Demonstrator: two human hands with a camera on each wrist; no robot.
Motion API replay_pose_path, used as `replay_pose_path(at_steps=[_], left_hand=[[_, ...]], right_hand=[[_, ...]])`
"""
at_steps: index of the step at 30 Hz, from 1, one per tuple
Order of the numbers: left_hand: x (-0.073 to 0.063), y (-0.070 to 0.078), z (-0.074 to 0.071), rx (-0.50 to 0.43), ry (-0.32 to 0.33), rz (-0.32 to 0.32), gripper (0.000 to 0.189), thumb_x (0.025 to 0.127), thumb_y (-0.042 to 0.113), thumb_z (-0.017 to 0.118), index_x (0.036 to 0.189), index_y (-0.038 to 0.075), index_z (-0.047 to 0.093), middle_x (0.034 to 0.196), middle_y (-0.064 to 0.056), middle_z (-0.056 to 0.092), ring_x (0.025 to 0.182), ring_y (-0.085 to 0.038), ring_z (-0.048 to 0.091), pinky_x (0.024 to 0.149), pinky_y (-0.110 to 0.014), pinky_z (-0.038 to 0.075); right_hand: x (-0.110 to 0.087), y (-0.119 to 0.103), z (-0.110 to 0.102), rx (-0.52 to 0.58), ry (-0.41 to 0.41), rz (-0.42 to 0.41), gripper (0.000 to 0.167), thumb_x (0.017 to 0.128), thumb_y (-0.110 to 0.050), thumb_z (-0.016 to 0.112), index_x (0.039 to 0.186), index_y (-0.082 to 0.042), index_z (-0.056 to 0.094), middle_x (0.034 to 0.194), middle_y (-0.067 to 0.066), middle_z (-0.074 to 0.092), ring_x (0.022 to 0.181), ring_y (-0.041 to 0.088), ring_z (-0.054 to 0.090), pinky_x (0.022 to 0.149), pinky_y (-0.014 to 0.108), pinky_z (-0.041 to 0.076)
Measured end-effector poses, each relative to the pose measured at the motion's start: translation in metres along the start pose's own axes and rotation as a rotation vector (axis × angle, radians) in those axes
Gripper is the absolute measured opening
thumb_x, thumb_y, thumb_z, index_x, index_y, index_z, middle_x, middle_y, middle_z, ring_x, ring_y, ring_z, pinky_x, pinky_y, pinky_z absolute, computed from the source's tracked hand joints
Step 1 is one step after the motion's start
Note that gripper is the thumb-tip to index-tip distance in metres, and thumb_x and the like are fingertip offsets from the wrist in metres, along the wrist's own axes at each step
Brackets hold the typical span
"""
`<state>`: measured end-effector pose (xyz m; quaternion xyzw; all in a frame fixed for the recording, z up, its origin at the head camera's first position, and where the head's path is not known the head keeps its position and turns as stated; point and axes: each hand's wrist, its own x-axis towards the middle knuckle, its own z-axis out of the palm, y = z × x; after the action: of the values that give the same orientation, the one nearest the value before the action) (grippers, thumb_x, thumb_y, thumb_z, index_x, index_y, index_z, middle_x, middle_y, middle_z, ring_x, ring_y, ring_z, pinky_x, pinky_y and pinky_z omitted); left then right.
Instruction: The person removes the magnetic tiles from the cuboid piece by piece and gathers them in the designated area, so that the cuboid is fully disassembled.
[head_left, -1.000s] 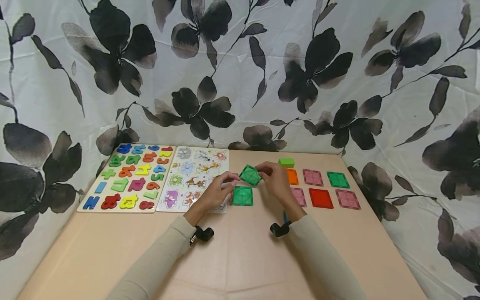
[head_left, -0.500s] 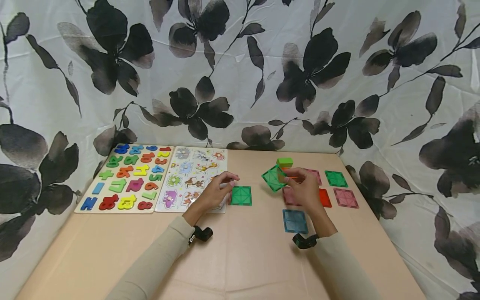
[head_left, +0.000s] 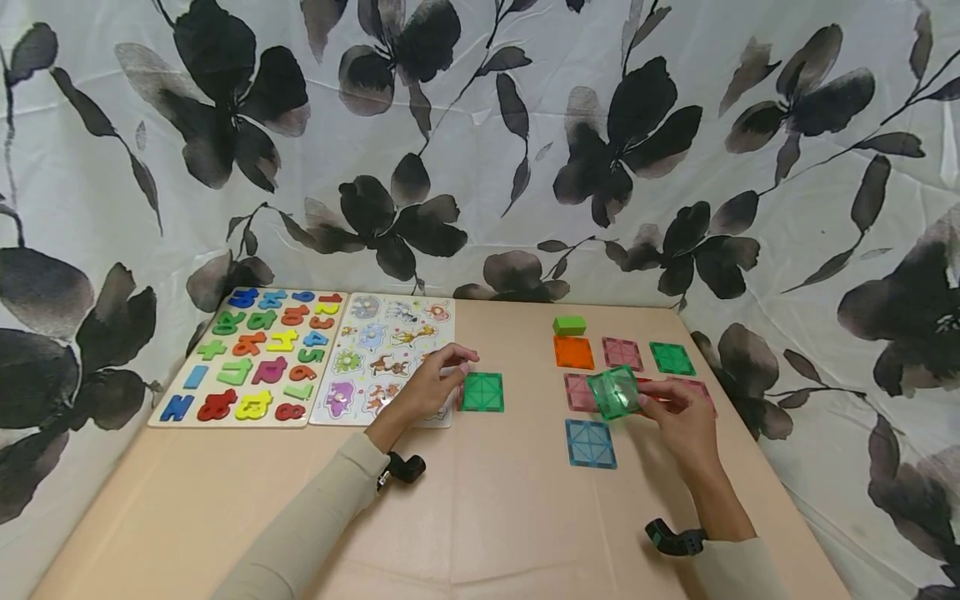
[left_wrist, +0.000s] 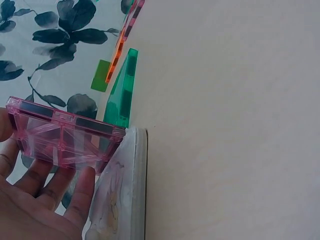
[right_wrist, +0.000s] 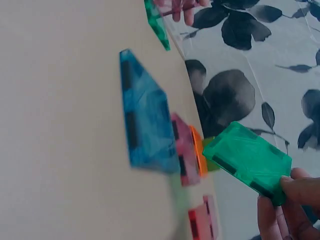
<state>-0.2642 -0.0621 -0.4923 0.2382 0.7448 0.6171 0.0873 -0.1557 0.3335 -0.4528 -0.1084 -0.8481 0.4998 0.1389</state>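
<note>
My right hand (head_left: 681, 417) pinches a green translucent magnetic tile (head_left: 615, 392) by its edge, above the right-hand group of tiles. In the right wrist view the thumb lies on one corner of that green tile (right_wrist: 248, 160). My left hand (head_left: 427, 387) is over the right edge of the animal board. Between its thumb and fingers it holds a pink translucent magnetic tile (left_wrist: 62, 137), plain in the left wrist view and barely seen from the head. Just right of the left hand a second green tile (head_left: 483, 392) lies flat on the table.
Loose tiles lie at right: blue (head_left: 591, 443), orange (head_left: 573, 352), pink (head_left: 622, 354) and another green tile (head_left: 672, 358). A lime-green block (head_left: 569, 326) stands behind them. At left are a letter-and-number board (head_left: 251, 358) and an animal picture board (head_left: 382, 358). A floral curtain (head_left: 480, 150) backs the table.
My right hand has carried the green tile rightward and nearer, away from the left hand, over the tile group. The blue and orange tiles are uncovered. The left hand has stayed put.
</note>
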Motion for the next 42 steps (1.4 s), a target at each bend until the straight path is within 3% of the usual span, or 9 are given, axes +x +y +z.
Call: replay_pose_path(at_steps=[3, 8, 16, 18, 23, 27, 30, 36, 42], left_hand=[[0.0, 0.001, 0.0, -0.005, -0.001, 0.012, 0.026, 0.112, 0.005, 0.048, 0.134, -0.002, 0.059, 0.149, -0.023, 0.057, 0.142, -0.043, 0.052, 0.123, -0.061, 0.037], [0.0, 0.002, 0.0, -0.003, -0.006, 0.015, 0.026, 0.112, 0.004, 0.048, 0.135, -0.004, 0.059, 0.149, -0.023, 0.058, 0.141, -0.041, 0.054, 0.122, -0.06, 0.039], [0.001, 0.004, 0.0, -0.02, -0.007, -0.013, 0.027, 0.113, 0.007, 0.048, 0.136, -0.002, 0.058, 0.147, -0.021, 0.059, 0.14, -0.041, 0.054, 0.119, -0.058, 0.043], [0.001, 0.004, 0.0, -0.021, -0.009, -0.009, 0.026, 0.113, 0.006, 0.048, 0.136, -0.002, 0.059, 0.148, -0.023, 0.059, 0.141, -0.042, 0.053, 0.12, -0.059, 0.042], [0.001, 0.006, 0.0, -0.001, -0.016, -0.014, 0.025, 0.113, 0.007, 0.049, 0.134, -0.002, 0.059, 0.148, -0.022, 0.058, 0.142, -0.041, 0.054, 0.122, -0.058, 0.04], [-0.001, 0.01, -0.001, 0.075, -0.014, -0.021, 0.025, 0.113, 0.01, 0.051, 0.134, 0.0, 0.061, 0.145, -0.016, 0.061, 0.14, -0.037, 0.057, 0.122, -0.057, 0.041], [-0.003, 0.014, -0.003, 0.184, -0.007, -0.004, 0.025, 0.112, 0.013, 0.054, 0.133, 0.003, 0.064, 0.141, -0.013, 0.064, 0.135, -0.032, 0.06, 0.117, -0.055, 0.047], [-0.004, 0.023, -0.008, 0.402, 0.007, 0.039, 0.028, 0.112, 0.019, 0.056, 0.136, 0.009, 0.067, 0.133, -0.011, 0.067, 0.123, -0.027, 0.061, 0.108, -0.052, 0.052], [-0.005, 0.027, -0.017, 0.5, -0.061, 0.036, 0.04, 0.107, 0.028, 0.067, 0.142, 0.01, 0.063, 0.141, -0.014, 0.064, 0.129, -0.03, 0.061, 0.11, -0.054, 0.05]], right_hand=[[-0.009, 0.011, -0.014, 0.039, 0.009, 0.026, 0.026, 0.098, -0.002, 0.074, 0.124, 0.003, 0.075, 0.116, -0.001, 0.069, 0.088, 0.004, 0.075, 0.08, 0.022, 0.063], [-0.023, 0.025, -0.032, 0.043, 0.004, 0.094, 0.03, 0.098, -0.001, 0.075, 0.126, 0.008, 0.072, 0.103, -0.017, 0.072, 0.084, 0.0, 0.074, 0.078, 0.02, 0.062], [-0.037, 0.04, -0.044, 0.02, -0.024, 0.198, 0.032, 0.099, -0.007, 0.076, 0.127, 0.006, 0.072, 0.097, -0.021, 0.072, 0.086, -0.001, 0.071, 0.079, 0.017, 0.061], [-0.038, 0.043, -0.044, -0.009, -0.023, 0.221, 0.032, 0.098, -0.01, 0.077, 0.127, 0.004, 0.073, 0.099, -0.019, 0.072, 0.086, -0.001, 0.07, 0.079, 0.016, 0.06], [-0.039, 0.05, -0.043, -0.172, -0.041, 0.252, 0.03, 0.1, -0.016, 0.077, 0.127, -0.002, 0.076, 0.114, 0.005, 0.077, 0.089, 0.003, 0.068, 0.076, 0.014, 0.058], [-0.042, 0.047, -0.042, -0.382, -0.032, 0.193, 0.029, 0.099, -0.023, 0.078, 0.122, -0.006, 0.077, 0.119, 0.02, 0.078, 0.094, 0.022, 0.073, 0.07, 0.022, 0.055], [-0.044, 0.036, -0.035, -0.454, -0.003, 0.113, 0.028, 0.098, -0.023, 0.078, 0.121, -0.007, 0.078, 0.119, 0.023, 0.077, 0.101, 0.037, 0.074, 0.072, 0.029, 0.057], [-0.034, 0.006, 0.002, -0.407, -0.037, -0.056, 0.026, 0.098, -0.022, 0.079, 0.122, -0.011, 0.078, 0.118, 0.016, 0.078, 0.106, 0.034, 0.073, 0.085, 0.025, 0.061], [-0.015, -0.022, 0.058, -0.318, -0.192, -0.152, 0.033, 0.095, -0.022, 0.083, 0.126, -0.014, 0.077, 0.124, 0.012, 0.076, 0.11, 0.033, 0.071, 0.095, 0.05, 0.062]])
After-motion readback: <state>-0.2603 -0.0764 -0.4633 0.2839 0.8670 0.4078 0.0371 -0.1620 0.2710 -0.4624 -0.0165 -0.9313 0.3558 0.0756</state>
